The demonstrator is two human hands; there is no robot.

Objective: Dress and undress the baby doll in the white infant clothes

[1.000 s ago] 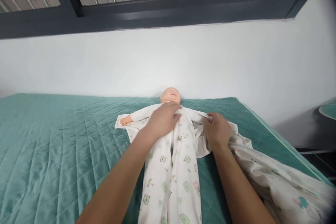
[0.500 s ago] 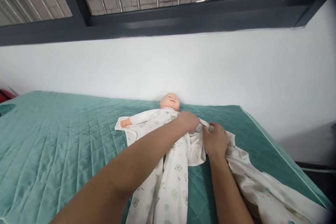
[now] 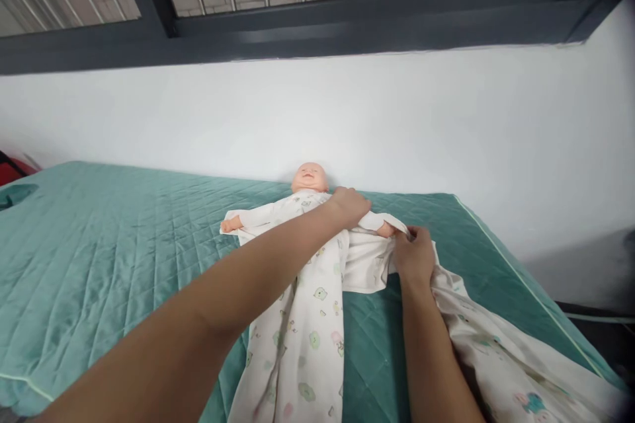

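Note:
A baby doll (image 3: 309,176) lies face up on a green quilted mattress, in long white printed baby clothes (image 3: 317,317). Its arms are spread out in white sleeves, and both small hands show. My left hand (image 3: 351,206) is curled over the doll's sleeved upper arm on the right; its fingertips are partly hidden. Close by the doll's hand (image 3: 387,229) on that side, my right hand (image 3: 415,254) pinches the edge of the white sleeve (image 3: 395,221). White cloth (image 3: 367,264) spreads out beneath that arm.
A second white printed cloth (image 3: 501,350) lies along the right edge of the green mattress (image 3: 124,244), beside my right forearm. Behind the doll rises a white wall (image 3: 238,119) under a dark window frame (image 3: 307,36). A red item (image 3: 17,172) stands at the far left.
The sleeve edge has been drawn back, and the doll's hand on the right now shows. My right hand has moved slightly right. My left hand stays at the upper arm.

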